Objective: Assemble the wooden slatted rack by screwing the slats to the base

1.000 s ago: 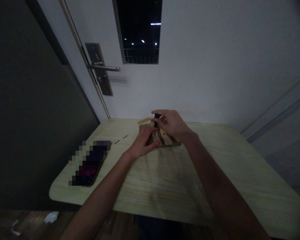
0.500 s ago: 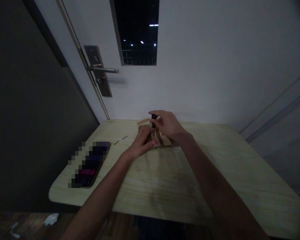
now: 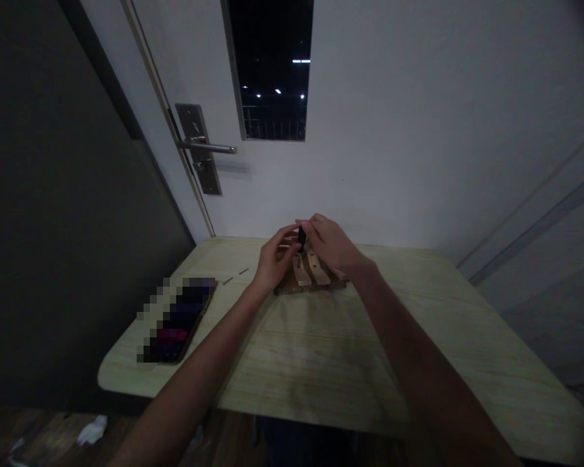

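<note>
A small wooden assembly of light slats on a darker base (image 3: 309,275) lies near the far edge of a pale wood-grain table (image 3: 350,350). My right hand (image 3: 331,246) is closed in a pinch on a small black tool (image 3: 302,237) held upright over the slats. My left hand (image 3: 272,263) has come up beside it, fingers curled, its fingertips touching the black tool from the left. What lies under both hands is hidden.
A phone with a blurred screen (image 3: 178,319) lies at the table's left edge. Two small dark pins (image 3: 236,275) rest between it and the assembly. Behind stands a white door with a metal handle (image 3: 207,149) and a dark window (image 3: 272,68). Scraps of paper (image 3: 92,429) lie on the floor.
My left hand lifted off the front of the wooden assembly and rose to meet the black tool at my right fingertips. The front slats now show.
</note>
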Demonstrator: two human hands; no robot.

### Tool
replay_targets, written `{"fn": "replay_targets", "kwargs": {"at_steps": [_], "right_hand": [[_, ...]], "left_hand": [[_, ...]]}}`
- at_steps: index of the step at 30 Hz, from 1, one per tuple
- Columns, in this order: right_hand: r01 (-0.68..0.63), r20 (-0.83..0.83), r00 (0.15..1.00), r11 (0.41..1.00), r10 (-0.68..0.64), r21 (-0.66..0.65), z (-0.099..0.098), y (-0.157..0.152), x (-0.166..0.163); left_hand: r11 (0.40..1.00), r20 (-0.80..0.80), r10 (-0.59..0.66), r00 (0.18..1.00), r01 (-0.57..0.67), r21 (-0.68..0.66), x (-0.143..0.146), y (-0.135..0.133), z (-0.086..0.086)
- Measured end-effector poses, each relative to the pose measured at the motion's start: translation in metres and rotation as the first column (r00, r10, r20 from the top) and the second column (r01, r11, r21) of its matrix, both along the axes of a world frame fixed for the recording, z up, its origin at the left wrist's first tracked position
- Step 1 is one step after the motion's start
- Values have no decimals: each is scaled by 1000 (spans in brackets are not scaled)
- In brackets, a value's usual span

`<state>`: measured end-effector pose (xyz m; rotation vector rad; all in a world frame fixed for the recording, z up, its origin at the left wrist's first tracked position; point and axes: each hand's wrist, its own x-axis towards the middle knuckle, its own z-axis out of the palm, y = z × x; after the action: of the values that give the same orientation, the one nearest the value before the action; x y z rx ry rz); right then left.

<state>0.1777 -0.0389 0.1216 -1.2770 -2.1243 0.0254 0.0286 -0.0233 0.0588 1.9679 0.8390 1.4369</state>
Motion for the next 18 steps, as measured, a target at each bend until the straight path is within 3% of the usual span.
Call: {"fn": "replay_targets", "kwargs": {"at_steps": [4, 7, 9, 11, 13, 15, 18], "right_hand": [[-61, -7, 998, 998, 61, -2, -1, -2, 1], [-112, -138, 984, 994, 112, 12, -12, -2, 13], [-68, -243, 967, 997, 72, 26, -27, 1, 30], [63, -337, 940, 998, -57, 7, -46, 6, 51], [155, -446, 877, 983, -181, -94, -68, 11, 72], [165, -571, 766, 949, -295, -268, -87, 14, 85], [17, -719, 607, 910, -339, -414, -108, 16, 87]], "left_hand": [[998, -32, 63, 997, -63, 5, 5, 6, 4], [998, -68, 45, 997, -42, 50, 5, 9, 5], [998, -96, 7, 995, -1, 69, 4, 10, 7], [997, -109, -29, 994, 38, 75, 3, 10, 8], [995, -101, -47, 994, 55, 78, 3, 10, 8], [995, -86, -47, 995, 54, 83, 5, 10, 7], [995, -47, -7, 999, 11, 101, 9, 12, 5]]}}
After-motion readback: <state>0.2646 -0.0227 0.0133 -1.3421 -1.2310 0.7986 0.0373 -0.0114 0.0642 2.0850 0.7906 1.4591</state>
